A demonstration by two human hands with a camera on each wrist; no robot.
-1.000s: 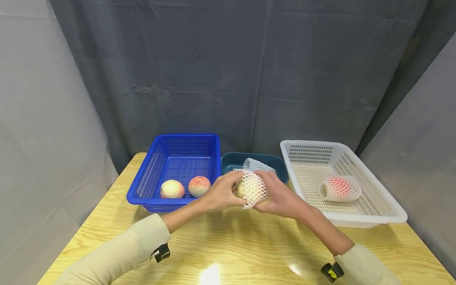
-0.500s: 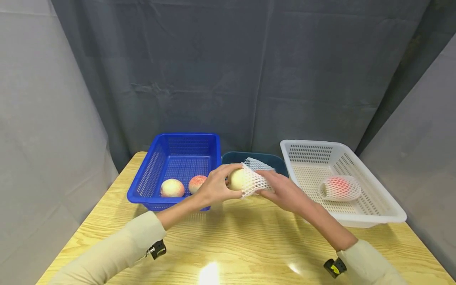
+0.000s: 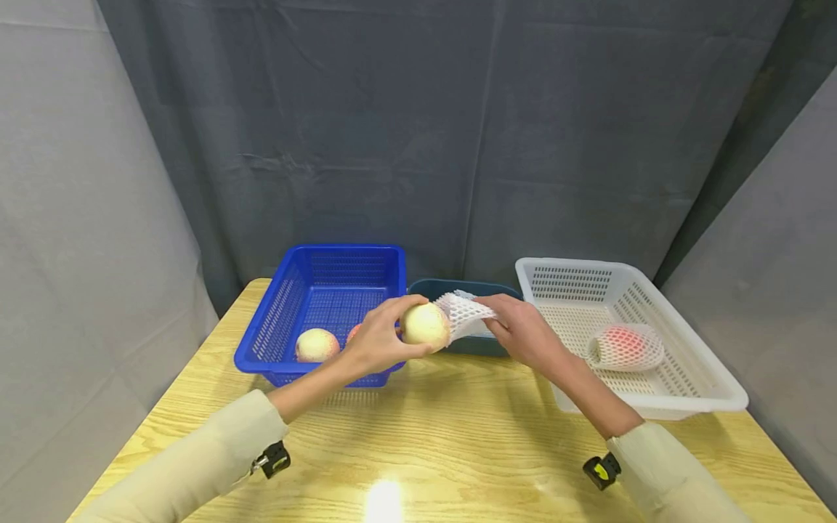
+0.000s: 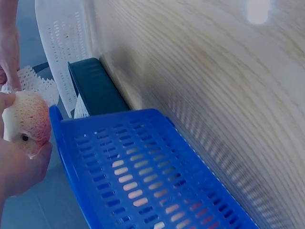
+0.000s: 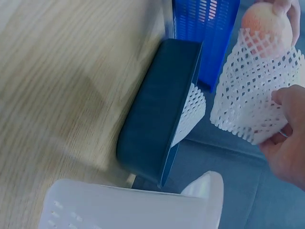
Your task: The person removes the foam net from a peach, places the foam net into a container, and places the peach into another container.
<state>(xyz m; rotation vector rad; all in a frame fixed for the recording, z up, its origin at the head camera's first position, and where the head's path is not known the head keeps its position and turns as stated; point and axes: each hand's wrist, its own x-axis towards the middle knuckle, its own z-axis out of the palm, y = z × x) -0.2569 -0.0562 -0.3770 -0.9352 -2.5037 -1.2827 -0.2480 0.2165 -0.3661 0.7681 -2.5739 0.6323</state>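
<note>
While the wooden table [image 3: 425,450] spreads below, the left hand [image 3: 375,340] holds a pale peach [image 3: 423,327] near the middle, thumb and fingers curved round it from the left. Directly to the right of that fruit lies a white foam net [image 3: 467,312], its long axis running roughly left to right. The mesh overlaps the peach's right side; whether its rim goes round the fruit or only lies against it, I cannot tell. At the net's right end, the right hand [image 3: 531,335] pinches the mesh between thumb and fingers. The left hand is thus nearer the fruit, the right nearer the net, and nothing stands between the two.

Around them, on the left, stands a blue basket [image 3: 281,368], with a loose peach [image 3: 317,345] toward its near side and a reddish peach [image 3: 354,333] mostly hidden by the left hand. Just beyond the hands sits a dark teal bin [image 3: 480,347], more white netting [image 5: 191,110] in it. On the right, a white basket [image 3: 693,402] holds a net-wrapped peach [image 3: 626,346]. A grey curtain [image 3: 314,145] hangs on the far side.
</note>
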